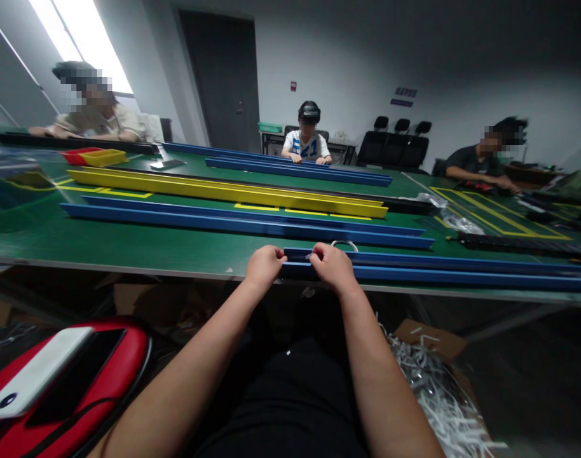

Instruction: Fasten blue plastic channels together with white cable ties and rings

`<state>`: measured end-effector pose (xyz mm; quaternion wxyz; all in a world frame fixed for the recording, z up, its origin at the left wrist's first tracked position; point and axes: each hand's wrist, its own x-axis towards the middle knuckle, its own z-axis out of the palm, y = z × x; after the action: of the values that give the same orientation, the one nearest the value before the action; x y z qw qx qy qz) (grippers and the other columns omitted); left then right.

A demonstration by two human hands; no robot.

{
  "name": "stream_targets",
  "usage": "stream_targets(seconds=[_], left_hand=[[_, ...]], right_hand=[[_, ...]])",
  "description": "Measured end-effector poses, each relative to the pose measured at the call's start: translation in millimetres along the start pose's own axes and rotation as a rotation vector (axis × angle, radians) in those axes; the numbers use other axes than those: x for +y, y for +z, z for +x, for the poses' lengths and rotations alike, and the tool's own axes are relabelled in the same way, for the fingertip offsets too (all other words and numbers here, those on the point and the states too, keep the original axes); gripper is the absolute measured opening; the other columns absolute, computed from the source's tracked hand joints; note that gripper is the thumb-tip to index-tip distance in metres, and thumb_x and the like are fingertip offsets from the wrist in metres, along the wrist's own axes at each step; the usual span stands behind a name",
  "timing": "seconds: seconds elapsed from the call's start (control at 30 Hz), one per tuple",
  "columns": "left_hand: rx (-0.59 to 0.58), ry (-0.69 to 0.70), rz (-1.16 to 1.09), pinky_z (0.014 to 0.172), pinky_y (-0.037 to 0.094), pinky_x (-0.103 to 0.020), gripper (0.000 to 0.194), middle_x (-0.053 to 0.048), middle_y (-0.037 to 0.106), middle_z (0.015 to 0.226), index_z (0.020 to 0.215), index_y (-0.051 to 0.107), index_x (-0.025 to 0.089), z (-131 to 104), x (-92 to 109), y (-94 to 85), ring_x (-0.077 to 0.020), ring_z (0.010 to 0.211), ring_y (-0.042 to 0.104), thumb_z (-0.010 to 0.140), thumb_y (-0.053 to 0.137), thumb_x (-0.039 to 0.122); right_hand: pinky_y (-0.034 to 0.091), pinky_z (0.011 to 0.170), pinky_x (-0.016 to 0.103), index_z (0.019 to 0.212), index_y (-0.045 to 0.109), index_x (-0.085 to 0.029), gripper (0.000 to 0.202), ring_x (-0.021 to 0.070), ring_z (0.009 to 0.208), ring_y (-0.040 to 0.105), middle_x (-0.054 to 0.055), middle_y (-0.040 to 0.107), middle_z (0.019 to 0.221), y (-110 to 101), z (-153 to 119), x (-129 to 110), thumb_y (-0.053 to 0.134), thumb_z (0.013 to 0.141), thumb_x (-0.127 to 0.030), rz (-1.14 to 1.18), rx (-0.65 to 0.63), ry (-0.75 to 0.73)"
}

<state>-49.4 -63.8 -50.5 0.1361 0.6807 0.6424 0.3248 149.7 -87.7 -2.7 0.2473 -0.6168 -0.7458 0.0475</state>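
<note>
Along the near table edge lies a long blue channel (462, 270), running out past the right side of the view. My left hand (266, 266) is closed at its left end, thumb and fingers pinching the rim there. A short way to the right, my right hand (333, 267) is closed over the channel, its fingertips together at the inside. Something small and pale shows at those fingertips, too small to name. A white ring (344, 244) stands just behind the right hand, partly hidden by it.
Beyond lie more blue channels (243, 222) and a yellow channel (224, 191) on the green table (128, 245). Red and yellow trays (100, 156) sit at far left. Three people work around the table. Below are a red stool (123, 366) and a box of white strips (438, 388).
</note>
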Motion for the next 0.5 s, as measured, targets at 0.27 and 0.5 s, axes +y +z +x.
stream_targets(seconds=[0.27,0.5], left_hand=[[-0.007,-0.009,0.113,0.062,0.041,-0.027,0.014,-0.005,0.071,0.08,0.074,0.067,0.023,4,1,-1.4,-0.018,0.072,0.062,0.075,0.066,0.037],[-0.08,0.055,0.065,0.063,0.041,-0.025,0.032,-0.001,0.07,0.087,0.1,0.063,0.026,20,-1,-6.6,-0.0173,0.075,0.062,0.069,0.071,0.029]], right_hand=[[0.028,0.058,0.025,0.08,0.064,-0.025,0.019,0.0157,0.072,0.054,0.0,0.067,0.084,0,0,1,0.048,0.085,-0.035,0.031,0.017,-0.014],[0.035,0.066,0.025,0.079,0.063,-0.024,0.017,0.0153,0.077,0.055,0.0,0.066,0.085,-2,3,5,0.048,0.082,-0.03,0.155,0.072,-0.031]])
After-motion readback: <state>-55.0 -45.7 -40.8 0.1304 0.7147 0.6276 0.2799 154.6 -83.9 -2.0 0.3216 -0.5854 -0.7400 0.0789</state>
